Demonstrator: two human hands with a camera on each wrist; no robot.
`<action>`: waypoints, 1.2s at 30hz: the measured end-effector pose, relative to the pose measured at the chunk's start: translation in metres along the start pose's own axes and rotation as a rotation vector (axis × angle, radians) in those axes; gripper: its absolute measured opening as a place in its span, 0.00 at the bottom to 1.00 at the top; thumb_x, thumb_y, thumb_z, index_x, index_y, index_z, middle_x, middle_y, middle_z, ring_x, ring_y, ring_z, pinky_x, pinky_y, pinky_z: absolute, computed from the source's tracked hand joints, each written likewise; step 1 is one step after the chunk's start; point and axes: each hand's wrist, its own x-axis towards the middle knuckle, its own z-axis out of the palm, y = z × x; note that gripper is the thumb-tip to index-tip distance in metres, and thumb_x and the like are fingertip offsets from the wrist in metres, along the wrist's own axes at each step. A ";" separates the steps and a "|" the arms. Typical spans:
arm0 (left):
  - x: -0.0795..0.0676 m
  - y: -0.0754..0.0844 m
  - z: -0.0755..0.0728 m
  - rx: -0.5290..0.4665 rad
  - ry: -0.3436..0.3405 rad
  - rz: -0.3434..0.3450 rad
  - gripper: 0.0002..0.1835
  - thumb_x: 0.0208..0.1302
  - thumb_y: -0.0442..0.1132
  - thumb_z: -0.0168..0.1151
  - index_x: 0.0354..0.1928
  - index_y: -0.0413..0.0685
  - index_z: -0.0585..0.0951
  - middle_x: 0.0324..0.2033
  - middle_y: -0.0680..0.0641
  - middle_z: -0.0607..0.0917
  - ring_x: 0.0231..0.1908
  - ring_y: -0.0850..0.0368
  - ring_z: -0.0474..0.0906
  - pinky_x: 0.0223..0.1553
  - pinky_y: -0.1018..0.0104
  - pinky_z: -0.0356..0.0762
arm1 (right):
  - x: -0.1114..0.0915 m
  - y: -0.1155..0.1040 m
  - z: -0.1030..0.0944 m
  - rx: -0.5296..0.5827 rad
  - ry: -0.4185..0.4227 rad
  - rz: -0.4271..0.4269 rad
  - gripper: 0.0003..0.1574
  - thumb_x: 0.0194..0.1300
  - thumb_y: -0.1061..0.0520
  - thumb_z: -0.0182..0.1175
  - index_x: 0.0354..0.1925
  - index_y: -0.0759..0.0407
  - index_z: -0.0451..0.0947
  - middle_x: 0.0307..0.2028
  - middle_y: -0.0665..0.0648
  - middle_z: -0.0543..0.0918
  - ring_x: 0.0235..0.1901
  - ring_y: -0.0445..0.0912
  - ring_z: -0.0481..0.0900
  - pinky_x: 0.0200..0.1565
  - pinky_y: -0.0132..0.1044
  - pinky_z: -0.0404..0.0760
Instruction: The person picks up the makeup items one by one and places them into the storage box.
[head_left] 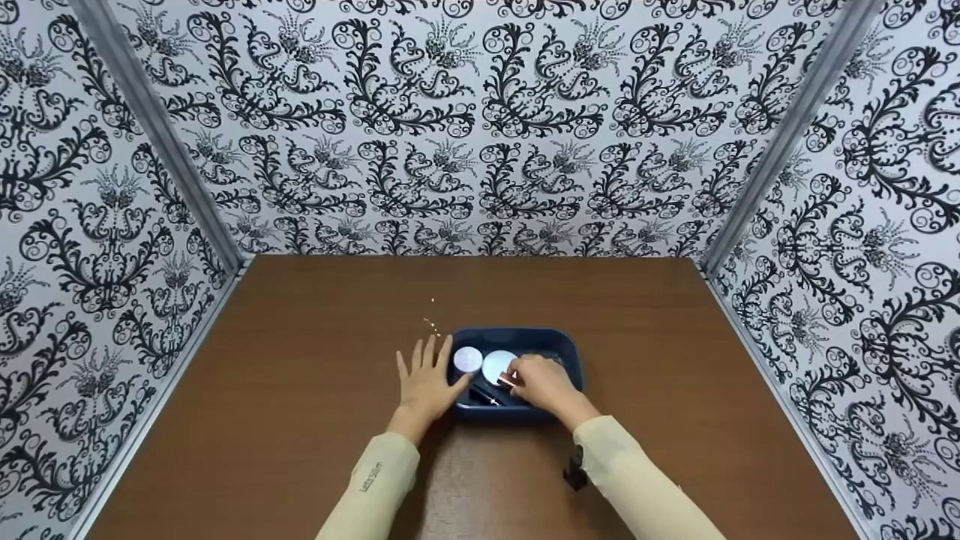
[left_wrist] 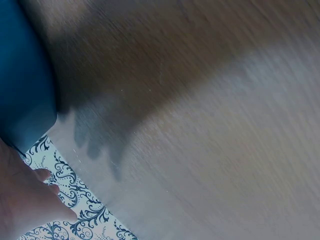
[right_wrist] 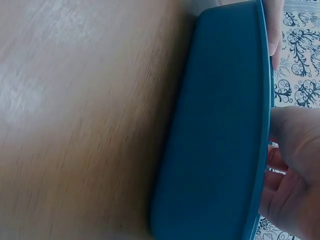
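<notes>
On the table is a dark blue tray point(head_left: 465, 412) holding two round white-topped items, a smaller one point(head_left: 468, 359) and a larger one point(head_left: 496, 365). A slim black tube point(head_left: 486, 395) with a shiny band lies near its front. My left hand point(head_left: 424, 386) is at the tray's left side, fingers spread and straight, thumb over the rim. Inside the tray's right half, my right hand point(head_left: 546, 384) pinches a small dark piece with a rose-gold part point(head_left: 507, 381); its kind is unclear. The right wrist view shows the curled right fingers point(right_wrist: 275, 182) behind the tray wall.
The brown wooden table point(head_left: 315, 337) extends around the tray. Patterned black-and-white walls point(head_left: 465, 172) stand at the back and both sides. A small black device point(head_left: 575, 472) hangs at the right sleeve. Tiny bright specks point(head_left: 432, 325) lie beyond the left fingertips.
</notes>
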 end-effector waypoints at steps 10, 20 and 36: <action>0.000 -0.001 0.001 -0.004 0.001 0.003 0.44 0.64 0.67 0.55 0.77 0.54 0.60 0.75 0.38 0.62 0.76 0.37 0.53 0.73 0.29 0.37 | -0.003 0.002 0.001 0.040 -0.100 0.002 0.13 0.49 0.56 0.77 0.30 0.56 0.82 0.25 0.50 0.81 0.29 0.46 0.78 0.33 0.43 0.77; -0.001 -0.001 0.000 0.015 0.004 0.006 0.45 0.64 0.69 0.53 0.77 0.56 0.59 0.75 0.39 0.61 0.76 0.38 0.53 0.72 0.29 0.41 | -0.002 0.005 0.000 0.067 -0.144 0.047 0.09 0.49 0.58 0.76 0.26 0.55 0.83 0.24 0.50 0.82 0.29 0.47 0.79 0.35 0.45 0.79; 0.001 -0.002 0.001 0.023 -0.016 0.001 0.45 0.64 0.70 0.52 0.78 0.57 0.58 0.76 0.39 0.60 0.77 0.38 0.52 0.73 0.30 0.39 | -0.005 0.003 -0.002 0.092 -0.170 0.065 0.08 0.53 0.57 0.75 0.30 0.54 0.84 0.27 0.51 0.84 0.30 0.45 0.79 0.38 0.45 0.80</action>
